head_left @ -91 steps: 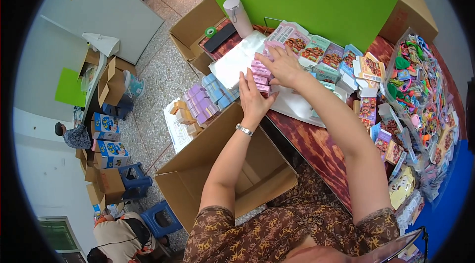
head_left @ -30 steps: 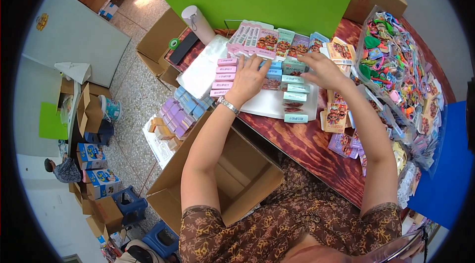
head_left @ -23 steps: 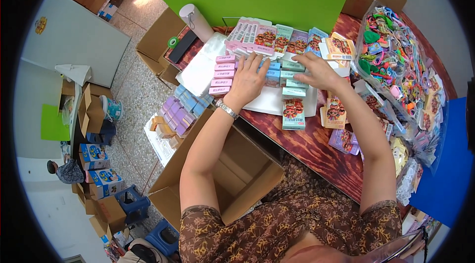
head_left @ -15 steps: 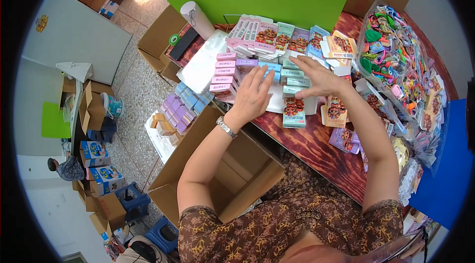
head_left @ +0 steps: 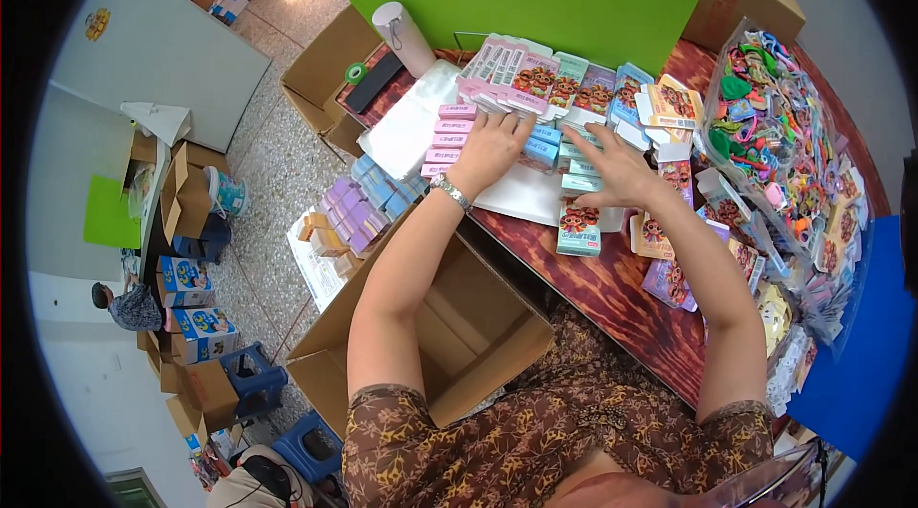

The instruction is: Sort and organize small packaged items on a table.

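Note:
My left hand (head_left: 492, 152) lies over the small boxes with its fingers stretched forward, hiding what is under it. Beside it, on the left, runs a row of small pink boxes (head_left: 449, 139); to its right are small blue boxes (head_left: 541, 150). My right hand (head_left: 617, 171) is spread, fingers and thumb apart, at the right side of a row of small mint-green boxes (head_left: 579, 185). A green box with a cartoon picture (head_left: 579, 232) stands at the near end of that row. White sheeting (head_left: 516, 196) shows beneath the boxes.
Flattened pink cartons (head_left: 533, 77) are stacked behind the rows. Orange cartons (head_left: 674, 104) lie to the right, near a clear bag of colourful trinkets (head_left: 755, 116). An open cardboard box (head_left: 469, 317) stands against the near table edge. Purple boxes (head_left: 352, 213) sit beyond it on the left.
The view has shifted a little. My left hand has moved forward and left across the rows, covering the purple boxes seen before. My right hand has come down beside the green row.

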Demonstrator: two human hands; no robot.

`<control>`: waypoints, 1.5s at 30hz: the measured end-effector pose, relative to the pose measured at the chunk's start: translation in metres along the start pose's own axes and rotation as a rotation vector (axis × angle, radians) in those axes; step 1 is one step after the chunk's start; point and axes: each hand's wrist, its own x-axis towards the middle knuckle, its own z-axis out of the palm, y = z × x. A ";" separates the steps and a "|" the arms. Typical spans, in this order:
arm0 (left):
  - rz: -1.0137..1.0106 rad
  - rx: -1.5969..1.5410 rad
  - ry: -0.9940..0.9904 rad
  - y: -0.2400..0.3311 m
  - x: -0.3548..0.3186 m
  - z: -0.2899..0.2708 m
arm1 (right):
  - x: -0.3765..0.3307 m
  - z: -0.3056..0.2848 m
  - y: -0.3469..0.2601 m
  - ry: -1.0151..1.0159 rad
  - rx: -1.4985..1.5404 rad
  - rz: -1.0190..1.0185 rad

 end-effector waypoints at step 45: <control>-0.481 -0.472 0.271 -0.052 -0.096 -0.181 | 0.089 0.016 -0.065 0.225 -0.007 -0.118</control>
